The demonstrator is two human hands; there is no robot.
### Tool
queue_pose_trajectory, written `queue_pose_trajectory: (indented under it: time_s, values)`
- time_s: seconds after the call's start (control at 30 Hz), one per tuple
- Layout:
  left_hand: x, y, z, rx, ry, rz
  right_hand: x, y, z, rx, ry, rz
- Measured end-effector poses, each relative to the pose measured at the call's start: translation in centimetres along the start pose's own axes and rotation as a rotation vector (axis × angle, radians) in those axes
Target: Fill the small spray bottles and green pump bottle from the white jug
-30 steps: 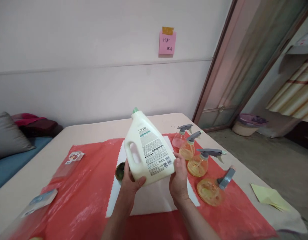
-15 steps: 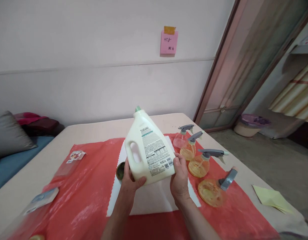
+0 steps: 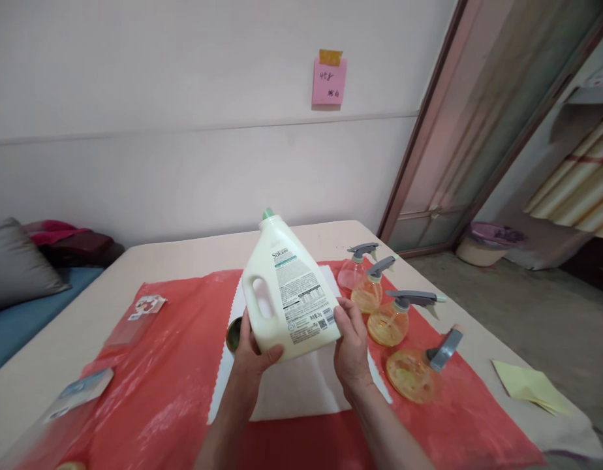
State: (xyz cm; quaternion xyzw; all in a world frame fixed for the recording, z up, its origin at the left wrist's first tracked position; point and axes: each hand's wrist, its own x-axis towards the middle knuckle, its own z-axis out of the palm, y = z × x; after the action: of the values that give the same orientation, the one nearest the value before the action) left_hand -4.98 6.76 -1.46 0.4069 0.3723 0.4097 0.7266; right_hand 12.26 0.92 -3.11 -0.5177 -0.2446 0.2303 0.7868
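Between my two hands is a large white laundry detergent bottle [image 3: 286, 294] with a green cap and a printed label facing me. It tilts to the left above a white cloth [image 3: 301, 398]. My left hand [image 3: 250, 356] grips its lower left corner, thumb across the front below the handle. On the lower right edge, my right hand [image 3: 351, 339] is closed round the bottle's base. A dark round container [image 3: 233, 336] shows partly behind my left hand. Just right of my right hand stand spray bottles, one with yellow liquid [image 3: 388, 323] among them.
A red plastic sheet [image 3: 174, 352] covers much of the table [image 3: 184, 254]. An orange spray bottle [image 3: 414, 375] leans at the right, with yellow paper [image 3: 526, 385] beyond it. Clear packages [image 3: 81, 395] lie at the left. A pink note [image 3: 329, 81] hangs on the wall.
The view has shifted very slightly. Both hands keep the same hold on the detergent bottle, which has barely moved.
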Motion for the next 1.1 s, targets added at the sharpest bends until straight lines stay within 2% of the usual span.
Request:
queue_pose_trajectory:
  time_s: [0.6,0.73,0.97,1.1]
  values:
    - [0.2,0.3,-0.6,0.003,-0.027,0.0,0.2,0.3,-0.2,-0.005,-0.044,0.024]
    - [0.4,0.1,-0.9,0.006,-0.022,0.014,1.0,0.0,-0.7,-0.024,-0.141,0.061]
    - [0.3,0.0,-0.9,0.039,-0.053,0.04,3.1,-1.6,-2.5,-0.087,-0.403,0.171]
    - [0.2,-0.4,-0.8,0.052,-0.079,0.03,3.2,-2.4,-3.0,-0.093,-0.448,0.21]
